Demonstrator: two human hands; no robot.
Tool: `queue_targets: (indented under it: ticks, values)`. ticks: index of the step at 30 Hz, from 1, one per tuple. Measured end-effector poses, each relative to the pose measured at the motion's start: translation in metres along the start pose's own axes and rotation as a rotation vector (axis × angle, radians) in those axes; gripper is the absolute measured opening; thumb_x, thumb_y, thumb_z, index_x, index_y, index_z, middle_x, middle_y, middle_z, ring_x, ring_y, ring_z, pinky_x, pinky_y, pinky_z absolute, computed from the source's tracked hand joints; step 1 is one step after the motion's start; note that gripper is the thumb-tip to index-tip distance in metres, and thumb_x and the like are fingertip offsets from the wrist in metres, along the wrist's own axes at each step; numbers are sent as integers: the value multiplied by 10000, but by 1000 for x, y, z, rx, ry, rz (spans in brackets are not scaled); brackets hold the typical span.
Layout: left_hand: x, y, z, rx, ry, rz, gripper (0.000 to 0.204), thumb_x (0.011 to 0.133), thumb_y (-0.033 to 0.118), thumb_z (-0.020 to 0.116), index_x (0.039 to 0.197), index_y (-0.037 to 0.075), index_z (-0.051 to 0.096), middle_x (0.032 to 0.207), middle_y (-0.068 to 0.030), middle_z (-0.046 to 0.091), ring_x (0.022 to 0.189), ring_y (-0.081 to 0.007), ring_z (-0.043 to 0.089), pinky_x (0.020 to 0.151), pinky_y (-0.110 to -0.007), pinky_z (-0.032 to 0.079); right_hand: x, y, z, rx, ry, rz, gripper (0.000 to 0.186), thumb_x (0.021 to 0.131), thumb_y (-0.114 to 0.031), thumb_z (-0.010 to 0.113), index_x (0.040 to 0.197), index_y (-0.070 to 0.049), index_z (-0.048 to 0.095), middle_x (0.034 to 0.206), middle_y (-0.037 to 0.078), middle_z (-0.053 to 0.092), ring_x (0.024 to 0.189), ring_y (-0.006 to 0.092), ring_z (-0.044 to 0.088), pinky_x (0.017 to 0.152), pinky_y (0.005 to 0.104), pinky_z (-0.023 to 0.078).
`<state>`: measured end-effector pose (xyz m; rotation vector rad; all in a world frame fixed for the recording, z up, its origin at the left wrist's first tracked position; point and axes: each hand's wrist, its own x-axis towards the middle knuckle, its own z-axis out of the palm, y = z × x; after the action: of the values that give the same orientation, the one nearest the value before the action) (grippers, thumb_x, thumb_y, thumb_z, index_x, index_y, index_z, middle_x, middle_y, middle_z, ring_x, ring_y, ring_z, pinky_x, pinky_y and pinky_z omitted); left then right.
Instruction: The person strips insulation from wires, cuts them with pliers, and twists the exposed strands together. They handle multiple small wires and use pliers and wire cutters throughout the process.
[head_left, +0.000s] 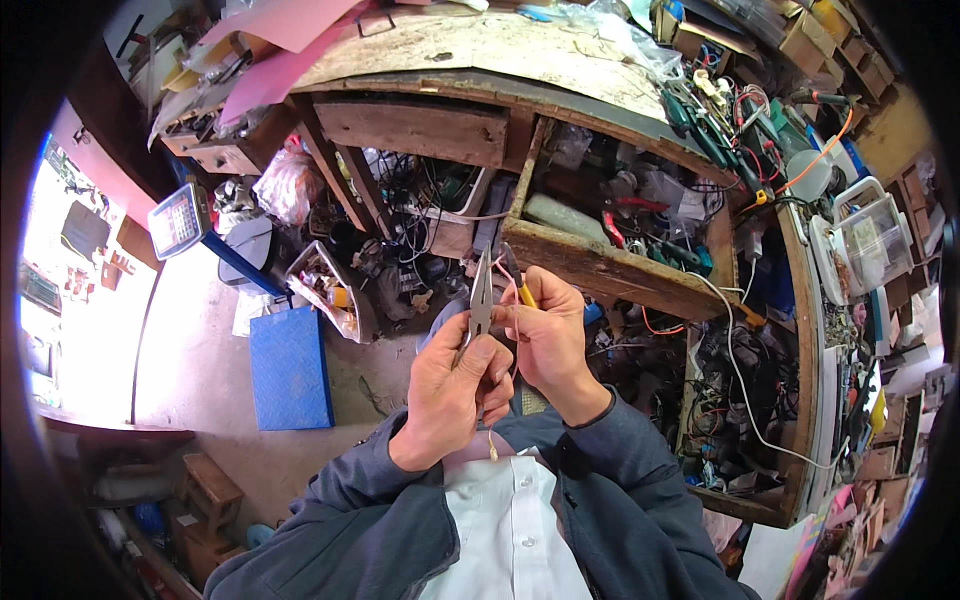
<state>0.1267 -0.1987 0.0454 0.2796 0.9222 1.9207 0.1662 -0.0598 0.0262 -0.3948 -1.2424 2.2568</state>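
Left hand (452, 385) and right hand (552, 335) apparently curled.

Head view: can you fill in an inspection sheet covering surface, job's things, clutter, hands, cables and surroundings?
Surface: bench top pale, stained; pink sheets at its left end.
Job's things: pliers and yellow-handled tool, tips close together, contact unclear; wire end hangs below.
Clutter: open drawer full of mixed items; tools crowd the bench's right end.
Hands: left hand holds the pliers; right hand holds the yellow-handled tool.
Cables: white cable loops down at right; black cables tangled under the bench.
Surroundings: blue panel on the floor.
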Motion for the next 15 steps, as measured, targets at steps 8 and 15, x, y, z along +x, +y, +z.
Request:
queue_targets:
  ticks: [8, 15]
  values:
    - [-5, -2, -10, 115, 14, 61, 315, 1069, 159, 489, 1352, 26, 454, 784, -43, 470, 514, -114, 440, 444, -252, 351, 9, -8, -3, -66, -39, -7, 285, 746, 122, 718, 695, -59, 503, 648, -46, 497, 574, 29, 420, 563, 218, 433]
    - [-9, 5, -9, 193, 69, 24, 328, 1062, 142, 498, 1360, 13, 449, 775, -42, 473, 517, -106, 444, 455, -247, 362, 21, -6, -14, -210, -64, -146, 345, 740, 87, 758, 645, -74, 468, 634, -63, 479, 597, 18, 401, 531, 211, 317]
